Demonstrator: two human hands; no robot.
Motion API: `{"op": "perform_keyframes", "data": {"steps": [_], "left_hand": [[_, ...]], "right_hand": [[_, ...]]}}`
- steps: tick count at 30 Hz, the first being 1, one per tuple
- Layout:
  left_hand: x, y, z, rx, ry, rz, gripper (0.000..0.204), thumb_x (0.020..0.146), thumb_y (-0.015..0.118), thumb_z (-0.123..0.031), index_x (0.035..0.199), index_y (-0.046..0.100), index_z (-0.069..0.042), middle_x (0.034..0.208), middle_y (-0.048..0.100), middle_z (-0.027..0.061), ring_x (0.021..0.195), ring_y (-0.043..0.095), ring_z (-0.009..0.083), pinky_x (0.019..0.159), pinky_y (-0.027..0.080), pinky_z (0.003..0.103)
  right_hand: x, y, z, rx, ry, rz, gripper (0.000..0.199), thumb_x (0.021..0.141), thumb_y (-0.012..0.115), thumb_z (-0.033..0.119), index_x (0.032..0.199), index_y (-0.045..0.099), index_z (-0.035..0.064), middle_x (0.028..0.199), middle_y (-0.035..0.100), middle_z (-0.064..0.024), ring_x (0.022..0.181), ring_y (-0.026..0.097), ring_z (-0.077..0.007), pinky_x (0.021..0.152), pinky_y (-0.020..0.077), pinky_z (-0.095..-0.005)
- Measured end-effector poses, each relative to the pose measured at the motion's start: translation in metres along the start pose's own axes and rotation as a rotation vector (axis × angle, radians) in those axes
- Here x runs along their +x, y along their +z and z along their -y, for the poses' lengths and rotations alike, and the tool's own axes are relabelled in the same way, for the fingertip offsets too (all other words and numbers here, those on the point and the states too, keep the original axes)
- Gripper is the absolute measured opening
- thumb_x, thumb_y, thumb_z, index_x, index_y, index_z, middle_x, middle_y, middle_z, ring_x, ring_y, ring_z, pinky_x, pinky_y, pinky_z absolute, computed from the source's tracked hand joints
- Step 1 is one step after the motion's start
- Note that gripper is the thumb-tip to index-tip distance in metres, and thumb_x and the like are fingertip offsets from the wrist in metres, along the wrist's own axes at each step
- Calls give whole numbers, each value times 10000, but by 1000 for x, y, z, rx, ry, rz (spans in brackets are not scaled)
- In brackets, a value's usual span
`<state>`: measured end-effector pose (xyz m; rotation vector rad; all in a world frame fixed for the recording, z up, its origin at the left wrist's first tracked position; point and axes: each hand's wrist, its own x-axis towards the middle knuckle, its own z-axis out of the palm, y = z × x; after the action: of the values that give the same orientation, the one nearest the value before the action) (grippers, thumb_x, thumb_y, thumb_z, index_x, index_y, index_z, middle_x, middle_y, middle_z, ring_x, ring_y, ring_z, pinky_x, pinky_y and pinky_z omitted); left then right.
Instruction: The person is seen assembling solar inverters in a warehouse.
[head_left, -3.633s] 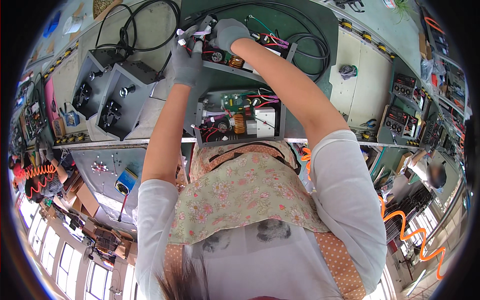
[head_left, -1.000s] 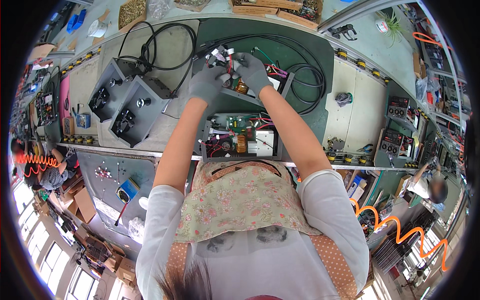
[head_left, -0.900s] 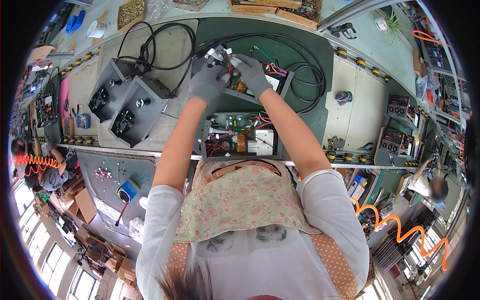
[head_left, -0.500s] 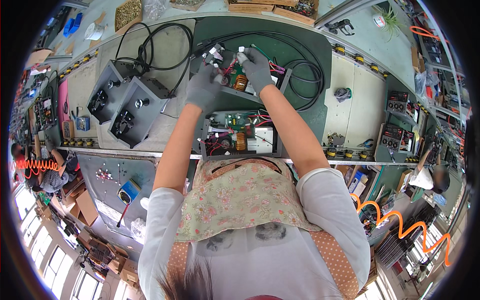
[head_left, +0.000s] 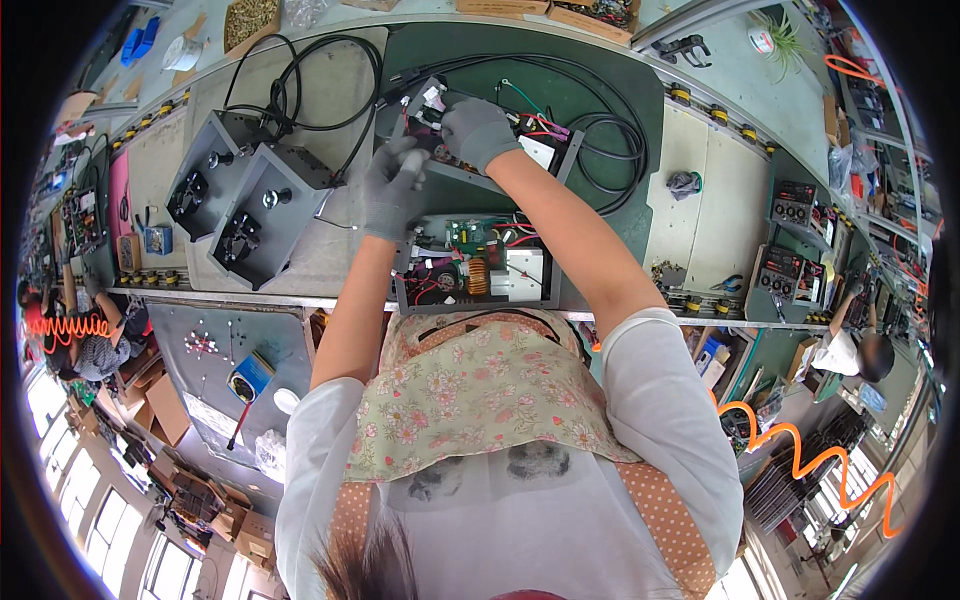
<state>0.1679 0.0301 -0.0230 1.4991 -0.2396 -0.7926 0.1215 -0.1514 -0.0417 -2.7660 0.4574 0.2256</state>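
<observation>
Both my hands wear grey gloves. My right hand (head_left: 480, 132) is over the far grey metal housing (head_left: 568, 158), its fingers curled down among the wires. What they hold is hidden. Beside the left end of that housing is my left hand (head_left: 392, 188), fingers loosely bent and apart, with nothing visible in them. White plug connectors (head_left: 433, 96) stick up just left of my right hand. Closer to me lies a second open housing (head_left: 480, 304) with a green circuit board (head_left: 470, 236), a copper coil (head_left: 478, 277) and a white block (head_left: 524, 275).
Two grey covers (head_left: 285, 232) with black sockets stand at the left, their black power cables (head_left: 322, 45) looped behind. Another black cable (head_left: 640, 150) coils at the right of the green mat (head_left: 420, 50). A crumpled dark bag (head_left: 684, 184) and pliers (head_left: 731, 283) lie farther right.
My left hand has drawn back toward me, away from the far housing's wires. My right hand has shifted left and down, its fingers now curled near the white connectors.
</observation>
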Motion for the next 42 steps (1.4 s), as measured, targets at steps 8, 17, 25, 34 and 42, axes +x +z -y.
{"op": "perform_keyframes", "data": {"steps": [8,17,25,34,42], "left_hand": [[19,-9,21,448,316,-386,315,884,636,-143,1174,616,-22,951,684,91,727,618,150,675,498,291],[11,2,8,523,204,-395,326,860,629,-154,1165,633,-40,1018,675,148,921,657,266,807,508,352],[8,3,6,669,403,-392,296,882,633,-156,1154,637,-41,1074,684,162,980,657,300,852,505,379],[9,3,3,656,332,-378,257,891,657,-187,1115,655,-60,1037,691,141,952,652,298,828,510,386],[13,0,10,717,423,-387,226,884,678,-176,1070,652,-50,1030,697,122,888,660,264,786,517,348]], "right_hand": [[7,3,-2,2,-88,-89,198,840,605,261,863,759,138,941,696,-92,954,655,-290,833,548,-433],[7,0,6,-65,-38,-71,211,842,604,262,885,755,121,935,697,-112,956,663,-292,825,549,-433],[12,-1,13,-34,9,-9,213,845,624,266,903,752,106,930,698,-108,965,664,-291,819,542,-441],[13,-7,5,-346,-269,-258,146,820,645,213,935,719,163,1006,677,-31,976,642,-207,819,509,-407],[39,-16,-13,-381,-648,-491,458,762,732,269,1173,554,172,1228,567,-19,1209,537,-202,1015,429,-395]]}}
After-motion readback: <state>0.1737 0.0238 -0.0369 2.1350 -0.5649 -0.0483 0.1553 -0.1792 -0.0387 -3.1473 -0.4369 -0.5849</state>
